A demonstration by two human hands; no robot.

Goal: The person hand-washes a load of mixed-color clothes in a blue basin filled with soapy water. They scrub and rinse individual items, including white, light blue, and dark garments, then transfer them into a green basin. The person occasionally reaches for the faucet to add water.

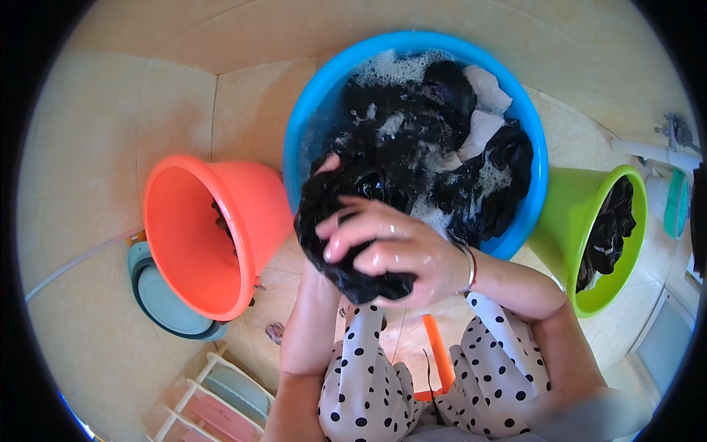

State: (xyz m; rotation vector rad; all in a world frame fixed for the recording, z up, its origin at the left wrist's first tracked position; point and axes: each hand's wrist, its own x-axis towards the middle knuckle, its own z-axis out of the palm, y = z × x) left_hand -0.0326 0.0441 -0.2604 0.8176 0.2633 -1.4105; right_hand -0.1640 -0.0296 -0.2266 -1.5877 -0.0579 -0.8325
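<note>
A bunched, wet black garment (357, 272) is held up at the near left rim of a large blue basin (291, 147). My left hand (329, 163) holds it from beneath and behind; most of that hand is hidden by the cloth, with only a little showing at the far edge. My right hand (401, 250) lies over the front of the bundle, fingers bent and gripping the fabric. Inside the basin, soaked black clothes (398, 125) sit in foamy water. A white cloth (482, 129) lies among them on the right.
To the left stands an orange-red bucket (254, 199) with something dark inside. A green bucket (563, 214) at the right holds dark clothes (610, 228). Pale blue-green basins (173, 298) rest by the orange-red bucket. A white rack (199, 394) is at lower left. Tiled walls surround the basin.
</note>
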